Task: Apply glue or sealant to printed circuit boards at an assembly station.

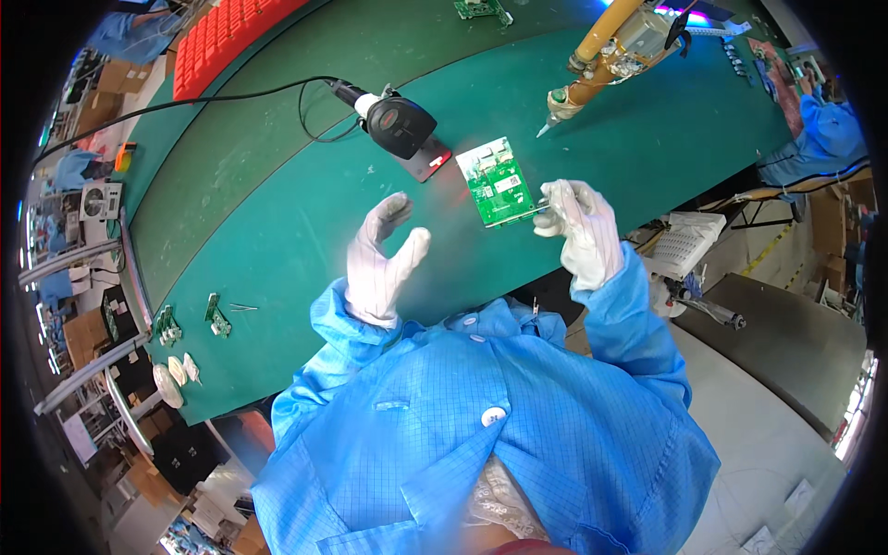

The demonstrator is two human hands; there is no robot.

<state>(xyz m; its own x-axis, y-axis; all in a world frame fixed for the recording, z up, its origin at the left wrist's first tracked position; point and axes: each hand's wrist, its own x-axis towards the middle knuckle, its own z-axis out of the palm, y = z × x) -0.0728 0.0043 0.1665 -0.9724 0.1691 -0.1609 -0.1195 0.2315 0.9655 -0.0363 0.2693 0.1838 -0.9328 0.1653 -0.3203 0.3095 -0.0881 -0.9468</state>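
A green circuit board (499, 190) with white labels and silvery connectors along its far edge is over the green table mat, in front of me. At its near right corner, my right hand (583, 227) in a white glove has its fingers closed on the board's edge. Left of the board, my left hand (384, 259), also white-gloved, is held with thumb and fingers apart and nothing between them. Beyond the hands, a black barcode scanner (402, 127) stands with its head toward the board, above a small dark-and-red base piece (431, 159).
A yellow-brown arm with a fine nozzle (566, 104) reaches in from the far right. A red grid-like tray (227, 42) is at the far left, near the scanner's black cable (203, 98). Small boards (217, 316) and tweezers (244, 307) lie at the left. Another person (828, 134) sits at the right.
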